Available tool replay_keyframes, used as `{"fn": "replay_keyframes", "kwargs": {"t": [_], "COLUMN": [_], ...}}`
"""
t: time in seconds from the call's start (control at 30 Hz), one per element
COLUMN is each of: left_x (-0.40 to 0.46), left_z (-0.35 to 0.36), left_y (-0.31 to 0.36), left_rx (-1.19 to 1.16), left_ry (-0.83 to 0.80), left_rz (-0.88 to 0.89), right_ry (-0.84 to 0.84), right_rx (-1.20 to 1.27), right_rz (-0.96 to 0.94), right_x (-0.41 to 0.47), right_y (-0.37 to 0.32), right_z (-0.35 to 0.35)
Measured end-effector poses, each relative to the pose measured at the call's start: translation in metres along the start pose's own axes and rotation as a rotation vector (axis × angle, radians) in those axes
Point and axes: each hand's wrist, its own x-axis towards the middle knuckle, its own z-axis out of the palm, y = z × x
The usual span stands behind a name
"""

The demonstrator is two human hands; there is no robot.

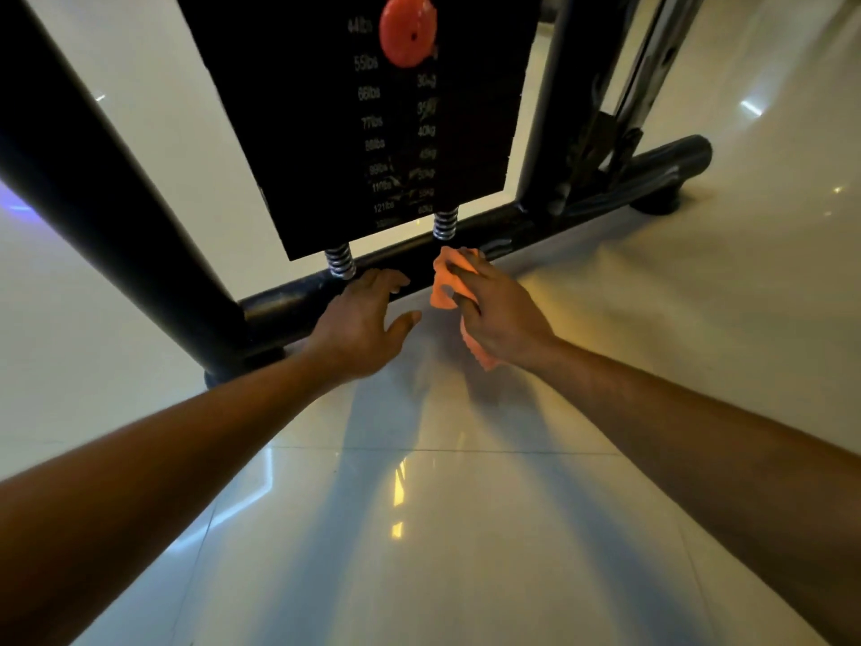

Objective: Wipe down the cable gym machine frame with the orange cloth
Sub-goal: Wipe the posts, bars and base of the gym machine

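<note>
Orange cloth (pixel 448 277), soft crumpled fabric: bunched in the right hand (pixel 498 314), fingers curled round it, one end pressed toward the base bar, a tail trailing out below the wrist toward the near side. Crumpled, so no clear long axis.

Black round-tube steel base bar (pixel 298 303) of the cable gym machine frame: low on the floor, immediately beyond both hands. Long axis from near left to far right, rising toward the far rubber-footed end (pixel 671 172). Cloth at roughly mid-length, below the right coil spring (pixel 445 224); contact with the tube likely, not certain.

Left hand (pixel 361 326): released, fingers spread and nearly straight, tips resting on or at the bar just left of the cloth, beside the left coil spring (pixel 340 262). Holding nothing.

Nearer hand for the wipe: right. Likely stroke along the tube's axis, either way from mid-length.

Black weight stack (pixel 354 123) with printed load figures and orange round selector knob (pixel 408 30): directly above the bar, on the two springs.

Thick black upright post (pixel 93 179): left. Slimmer uprights (pixel 550 109): far right.

Glossy pale tiled floor (pixel 466 529): all round.
</note>
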Motion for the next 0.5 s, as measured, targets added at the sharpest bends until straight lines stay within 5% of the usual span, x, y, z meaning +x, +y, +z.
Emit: {"fn": "replay_keyframes", "kwargs": {"t": [0.27, 0.5], "left_x": [0.019, 0.077], "left_z": [0.018, 0.038], "left_y": [0.010, -0.007], "left_rx": [0.113, 0.191], "left_ry": [-0.101, 0.012], "left_rz": [0.083, 0.073], "right_ry": [0.096, 0.137], "right_rx": [-0.022, -0.112], "right_rz": [0.119, 0.066], "right_x": [-0.014, 0.033], "right_y": [0.053, 0.073], "right_z": [-0.018, 0.008]}}
